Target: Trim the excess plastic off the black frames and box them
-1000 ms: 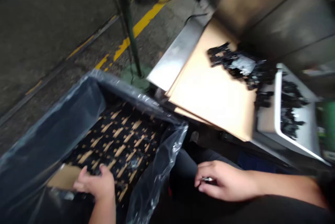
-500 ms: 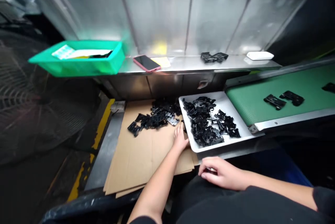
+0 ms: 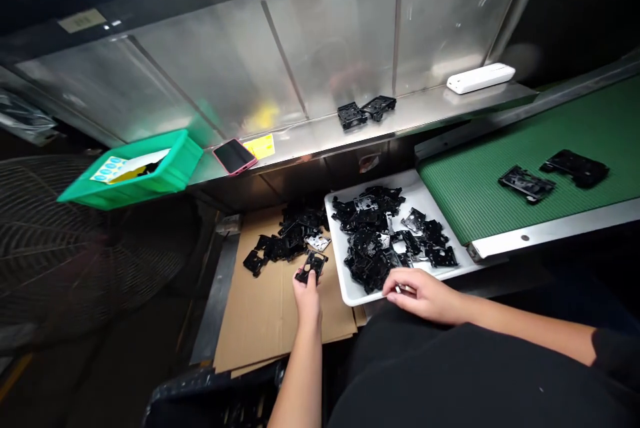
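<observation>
My left hand [image 3: 307, 300] is closed on a flat black part [image 3: 317, 263] with cut-outs, thumb on top, above the cardboard [image 3: 265, 311]. A pile of similar black parts [image 3: 285, 241] lies on the cardboard just beyond it. To the right stands a white tray [image 3: 345, 281] with many more black parts [image 3: 370, 241] heaped inside. My right hand [image 3: 423, 295] is curled by the tray's front edge. A small pale spot shows between its fingers, but I cannot make out what it is.
A green conveyor belt [image 3: 470, 181] on the right carries two black parts [image 3: 527, 183]. On the metal shelf [image 3: 310, 141] are a green bin [image 3: 135, 195], a phone [image 3: 234, 156], a yellow note [image 3: 261, 146], two black parts [image 3: 352, 115] and a white device [image 3: 481, 78]. A large fan [image 3: 60, 235] stands left.
My left hand has moved left from beside the tray and now holds up a black part. My right hand stays curled near the tray. The view has tilted and shifted right.
</observation>
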`<state>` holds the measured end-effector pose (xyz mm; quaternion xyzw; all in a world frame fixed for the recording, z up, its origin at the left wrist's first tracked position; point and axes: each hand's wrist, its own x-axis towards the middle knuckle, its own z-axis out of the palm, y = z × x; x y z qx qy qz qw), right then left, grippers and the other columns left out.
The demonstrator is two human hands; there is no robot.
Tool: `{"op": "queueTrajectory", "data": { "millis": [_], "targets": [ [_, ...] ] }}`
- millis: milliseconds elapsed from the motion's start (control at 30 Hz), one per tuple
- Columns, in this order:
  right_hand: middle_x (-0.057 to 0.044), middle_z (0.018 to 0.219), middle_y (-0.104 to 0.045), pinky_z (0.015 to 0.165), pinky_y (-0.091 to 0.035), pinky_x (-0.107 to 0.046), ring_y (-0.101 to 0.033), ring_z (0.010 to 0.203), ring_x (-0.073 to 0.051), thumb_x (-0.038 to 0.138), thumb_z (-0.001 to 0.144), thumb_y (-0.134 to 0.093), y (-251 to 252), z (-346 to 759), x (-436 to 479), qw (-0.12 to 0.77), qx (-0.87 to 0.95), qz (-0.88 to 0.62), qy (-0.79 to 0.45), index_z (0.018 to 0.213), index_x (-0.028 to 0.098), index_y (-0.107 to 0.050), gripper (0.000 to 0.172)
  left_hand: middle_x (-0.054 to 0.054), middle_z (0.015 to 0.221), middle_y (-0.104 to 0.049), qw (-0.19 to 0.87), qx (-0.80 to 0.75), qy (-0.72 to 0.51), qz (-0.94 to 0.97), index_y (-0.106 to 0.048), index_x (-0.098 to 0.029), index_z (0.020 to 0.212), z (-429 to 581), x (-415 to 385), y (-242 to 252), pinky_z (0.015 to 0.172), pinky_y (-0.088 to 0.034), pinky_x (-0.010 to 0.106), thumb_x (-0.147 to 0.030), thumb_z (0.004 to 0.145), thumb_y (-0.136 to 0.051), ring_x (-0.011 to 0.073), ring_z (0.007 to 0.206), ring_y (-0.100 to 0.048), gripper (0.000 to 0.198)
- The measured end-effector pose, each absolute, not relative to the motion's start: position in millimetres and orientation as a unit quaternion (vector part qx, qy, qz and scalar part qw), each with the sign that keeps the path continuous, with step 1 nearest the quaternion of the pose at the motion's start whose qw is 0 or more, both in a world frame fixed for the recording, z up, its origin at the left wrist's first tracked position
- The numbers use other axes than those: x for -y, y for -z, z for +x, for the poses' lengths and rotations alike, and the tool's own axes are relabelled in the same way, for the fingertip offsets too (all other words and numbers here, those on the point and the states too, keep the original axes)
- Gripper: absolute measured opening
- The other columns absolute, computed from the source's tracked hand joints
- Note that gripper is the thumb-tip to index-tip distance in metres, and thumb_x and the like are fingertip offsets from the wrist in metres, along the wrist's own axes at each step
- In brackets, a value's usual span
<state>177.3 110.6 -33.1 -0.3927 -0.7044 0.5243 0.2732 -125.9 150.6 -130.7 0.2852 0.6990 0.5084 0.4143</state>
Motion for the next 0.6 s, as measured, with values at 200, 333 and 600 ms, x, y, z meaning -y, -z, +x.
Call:
{"op": "queueTrajectory", "data": {
  "millis": [200,333,600],
  "targets": [
    [-0.008,0.118,-0.067,0.059,-0.043,-0.024,-0.046,0.065,-0.008,0.04,0.101,-0.072,28,161,-146,0.287,0.687,-0.364,-0.559,0.135,0.018,-0.069,0.041,0.01,0.125,-0.074,0.512,-0.623,-0.529,0.263,-0.063,-0.019,0.147,-102,-76,53,0.083,-0.065,0.038,-0.037,0.103,-0.076,0.0193,0.093,-0.073,0.05],
    [-0.009,0.121,-0.067,0.062,-0.047,-0.023,-0.053,0.074,-0.01,0.049,0.095,-0.08,22,147,-167,0.28,0.684,-0.318,-0.593,0.141,0.017,-0.065,0.057,0.011,0.124,-0.077,0.581,-0.571,-0.515,0.269,-0.065,-0.021,0.153,-70,-58,11,0.078,-0.063,0.033,-0.04,0.092,-0.088,0.0228,0.099,-0.075,0.068],
    [-0.004,0.098,-0.074,0.065,-0.054,-0.024,-0.061,0.073,-0.011,0.062,0.102,-0.07,2,150,-170,0.302,0.674,-0.268,-0.619,0.118,0.013,-0.069,0.052,0.013,0.155,-0.069,0.588,-0.502,-0.566,0.287,-0.057,-0.035,0.163,-41,-52,-13,0.111,-0.061,0.04,-0.052,0.073,-0.101,0.0308,0.135,-0.071,0.102]
  ]
}}
